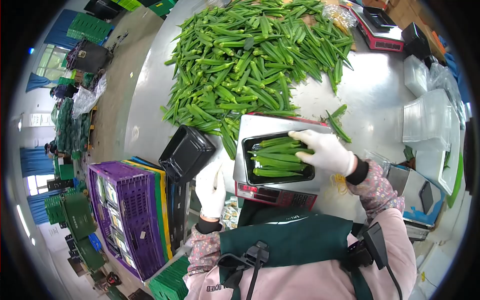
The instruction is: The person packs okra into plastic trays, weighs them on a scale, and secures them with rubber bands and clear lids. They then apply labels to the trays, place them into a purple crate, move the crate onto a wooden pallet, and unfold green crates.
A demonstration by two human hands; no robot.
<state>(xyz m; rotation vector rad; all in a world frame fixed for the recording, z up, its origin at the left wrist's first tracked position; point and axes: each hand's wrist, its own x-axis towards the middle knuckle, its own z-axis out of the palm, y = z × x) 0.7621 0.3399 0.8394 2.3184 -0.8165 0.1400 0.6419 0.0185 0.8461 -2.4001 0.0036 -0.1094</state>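
Observation:
My right hand (325,151), in a white glove, reaches over the right end of a black tray (279,181). Its thumb and forefinger are spread, touching the okra (277,162) and the tray's rim, with no pod clearly gripped; its other fingers are partly hidden. Several green pods lie side by side in the tray, which rests on a scale (325,129) with a red lit display. My left hand (211,190), also gloved, hovers left of the scale with fingers stretched upward and nothing visible in it. Just beyond it are empty black trays (187,154), seemingly nested and tilted.
A big okra pile (240,65) covers the far part of the metal table (372,95). Purple crates (125,215) holding packed trays stand at left. Clear plastic containers (427,120) are stacked at right. Another scale (385,44) sits at the far right.

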